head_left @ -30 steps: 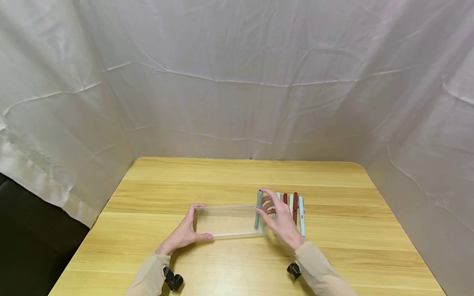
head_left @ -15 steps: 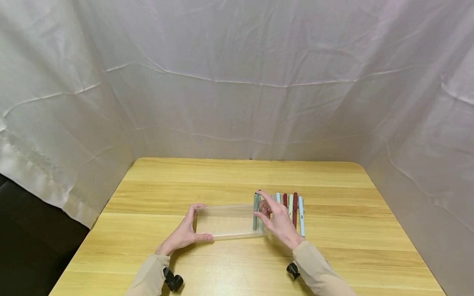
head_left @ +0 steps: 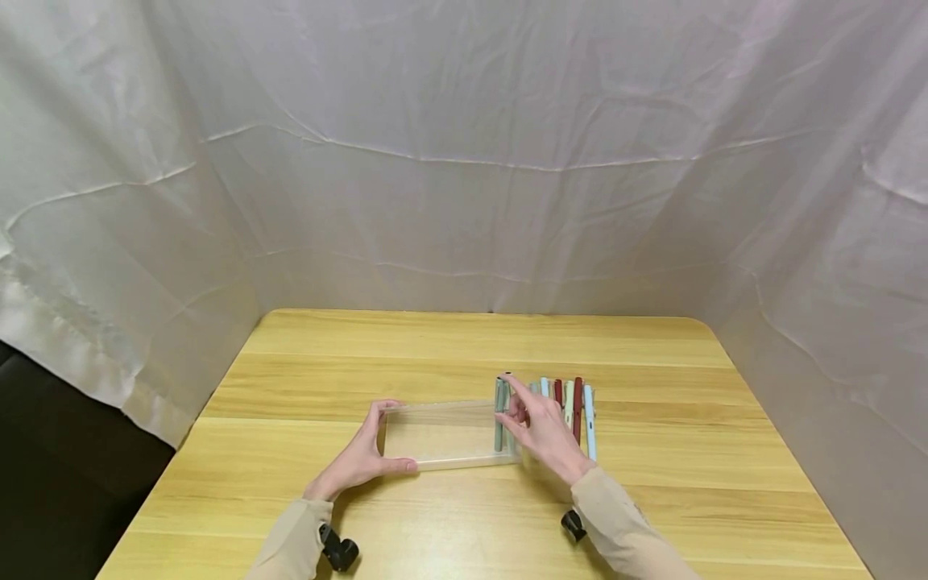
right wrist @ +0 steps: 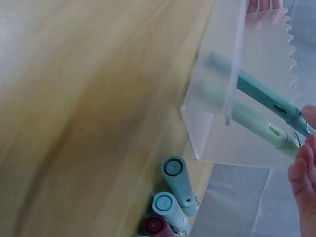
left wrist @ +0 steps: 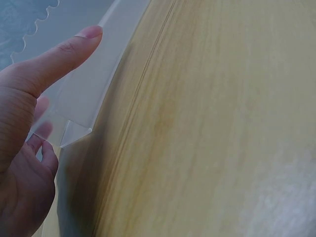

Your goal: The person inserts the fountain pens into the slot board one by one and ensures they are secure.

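A clear plastic box (head_left: 464, 462) with a scalloped far edge stands on the table. My left hand (head_left: 360, 456) grips its left end, thumb along the near wall and fingers round the far side. At the right end, my right hand (head_left: 548, 439) pinches the top of a dark teal pen (right wrist: 266, 96), which leans with its lower part inside the box. A pale green pen (right wrist: 256, 123) leans beside it in the box, close to the same fingertips. In the left wrist view, the thumb (left wrist: 69, 54) lies over the box wall.
Right of the box lies a row of several pens, among them a dark red pen (head_left: 577, 407) and a light blue pen (head_left: 590, 423). A teal pen (right wrist: 178, 182) lies nearest the box. A pale curtain (head_left: 464, 201) hangs behind the wooden table (head_left: 449, 532).
The right hand has shifted slightly left with the teal pen, bringing the pale green pen beside it into view. Little moves in the last half second; the left hand and box stay put.
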`<state>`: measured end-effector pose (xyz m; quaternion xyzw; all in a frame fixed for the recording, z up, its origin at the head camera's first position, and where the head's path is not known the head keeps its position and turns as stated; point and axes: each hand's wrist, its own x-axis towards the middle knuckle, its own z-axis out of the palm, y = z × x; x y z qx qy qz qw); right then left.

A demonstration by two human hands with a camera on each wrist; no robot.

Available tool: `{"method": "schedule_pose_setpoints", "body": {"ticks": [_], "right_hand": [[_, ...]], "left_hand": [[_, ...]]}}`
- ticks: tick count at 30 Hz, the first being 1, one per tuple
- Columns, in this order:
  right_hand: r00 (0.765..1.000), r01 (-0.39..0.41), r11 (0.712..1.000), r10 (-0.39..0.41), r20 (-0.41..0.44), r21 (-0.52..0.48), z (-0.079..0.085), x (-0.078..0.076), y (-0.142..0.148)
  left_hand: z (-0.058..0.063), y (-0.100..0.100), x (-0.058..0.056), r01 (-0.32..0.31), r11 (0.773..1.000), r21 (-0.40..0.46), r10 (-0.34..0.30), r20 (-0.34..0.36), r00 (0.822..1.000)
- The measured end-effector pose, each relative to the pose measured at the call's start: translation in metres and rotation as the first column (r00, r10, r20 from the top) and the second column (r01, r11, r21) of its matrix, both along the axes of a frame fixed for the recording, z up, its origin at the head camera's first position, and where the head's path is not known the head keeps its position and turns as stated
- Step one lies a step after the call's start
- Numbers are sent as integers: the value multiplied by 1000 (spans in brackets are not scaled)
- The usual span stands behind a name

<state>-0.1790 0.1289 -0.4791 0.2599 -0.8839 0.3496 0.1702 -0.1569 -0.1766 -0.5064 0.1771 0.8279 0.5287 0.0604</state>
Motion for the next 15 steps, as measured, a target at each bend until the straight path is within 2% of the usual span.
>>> {"method": "schedule_pose_setpoints", "body": {"ticks": [5, 15], "right_hand": [[999, 32, 998, -31, -23, 61, 1, -5, 1], [999, 27, 994, -25, -23, 101, -1, -8, 2]], "left_hand": [[0, 0, 0, -1, 1000, -6, 1, 3, 1000], [0, 1, 0, -1, 1000, 0, 1, -3, 1000]]}}
